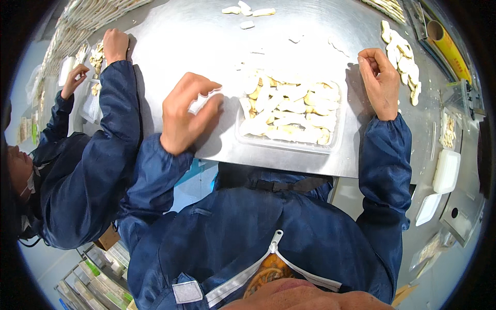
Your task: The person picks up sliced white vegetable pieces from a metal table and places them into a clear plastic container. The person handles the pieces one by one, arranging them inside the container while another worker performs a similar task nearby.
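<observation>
A clear plastic tray (288, 145) filled with pale, elongated mushroom-like pieces lies on the steel table in front of me. To its left is my left hand (190, 112), its fingers curved around a small white object with a scalloped edge that I cannot identify. My right hand (379, 83) is at the tray's right, fingers curled inward; whether it holds something small is hidden. Right beside it lies a pile of pale elongated pieces (405, 64). More such pieces (264, 12) and small scraps lie beyond the tray.
At the left a co-worker's hands (116, 44) are over the table, near a clear tray (90, 106). Stacked filled trays (83, 19) stand at the far left. On the right are a yellow tube (449, 52), a clear container (457, 97) and white foam trays (446, 170).
</observation>
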Motion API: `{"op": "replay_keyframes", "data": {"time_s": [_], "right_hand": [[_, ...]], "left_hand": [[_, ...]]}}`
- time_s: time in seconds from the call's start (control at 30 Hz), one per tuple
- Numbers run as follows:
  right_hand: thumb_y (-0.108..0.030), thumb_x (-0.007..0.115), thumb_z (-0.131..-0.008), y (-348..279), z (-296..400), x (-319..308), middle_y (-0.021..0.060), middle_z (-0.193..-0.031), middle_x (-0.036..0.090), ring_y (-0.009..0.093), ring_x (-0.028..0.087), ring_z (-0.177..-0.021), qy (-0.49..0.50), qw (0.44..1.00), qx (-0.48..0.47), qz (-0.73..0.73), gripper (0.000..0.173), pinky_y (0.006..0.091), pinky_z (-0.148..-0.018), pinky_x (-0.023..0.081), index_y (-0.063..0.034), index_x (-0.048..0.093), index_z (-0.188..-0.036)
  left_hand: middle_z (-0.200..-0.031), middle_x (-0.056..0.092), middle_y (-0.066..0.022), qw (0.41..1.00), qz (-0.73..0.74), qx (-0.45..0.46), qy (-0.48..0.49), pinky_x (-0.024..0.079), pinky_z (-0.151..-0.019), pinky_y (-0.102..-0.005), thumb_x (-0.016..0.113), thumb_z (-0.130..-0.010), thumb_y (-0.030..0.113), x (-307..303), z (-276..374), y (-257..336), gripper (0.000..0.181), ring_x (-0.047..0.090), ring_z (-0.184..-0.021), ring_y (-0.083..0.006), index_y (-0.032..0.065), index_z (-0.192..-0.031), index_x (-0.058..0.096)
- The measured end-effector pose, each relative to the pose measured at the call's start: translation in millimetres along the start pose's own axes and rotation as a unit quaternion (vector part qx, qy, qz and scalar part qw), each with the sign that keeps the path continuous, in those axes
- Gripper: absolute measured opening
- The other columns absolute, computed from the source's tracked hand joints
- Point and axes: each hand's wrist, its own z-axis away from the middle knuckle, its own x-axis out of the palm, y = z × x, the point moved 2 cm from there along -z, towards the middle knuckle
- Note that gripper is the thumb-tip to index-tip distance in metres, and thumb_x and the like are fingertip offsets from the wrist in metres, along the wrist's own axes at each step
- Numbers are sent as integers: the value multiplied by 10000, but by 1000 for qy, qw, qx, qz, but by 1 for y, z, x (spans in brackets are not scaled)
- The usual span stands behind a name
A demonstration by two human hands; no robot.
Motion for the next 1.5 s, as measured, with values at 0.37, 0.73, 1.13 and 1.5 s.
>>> {"op": "replay_keyframes", "data": {"time_s": [0.37,0.73,1.13,1.5], "right_hand": [[-134,612,-881,12,4,6,55,-726,593,152,529,-623,-51,998,7,28,103,284,-601,451,-34,628,-901],[-144,599,-893,19,3,8,71,-767,606,177,557,-662,-51,997,-33,43,118,298,-630,465,-29,626,-902],[-143,603,-898,16,4,9,65,-770,612,166,559,-657,-55,997,-14,51,120,299,-615,464,-29,639,-901],[-142,603,-888,17,3,8,77,-769,608,179,551,-647,-67,997,1,41,125,301,-613,460,-21,634,-899]], "left_hand": [[-860,513,1,976,20,-71,-203,422,-638,-251,706,-837,66,27,-63,-46,186,470,-745,-107,79,-1023,711],[-751,570,25,967,78,-167,-175,398,-595,-210,714,-861,69,14,-51,-40,90,470,-652,-58,40,-912,646],[-882,636,-103,990,3,119,-70,538,-694,-334,710,-792,-13,33,-38,30,138,644,-799,-261,8,-908,639],[-876,682,-99,998,-27,16,-45,485,-617,-267,671,-832,-19,7,-42,6,88,623,-734,-172,-13,-918,686]]}}
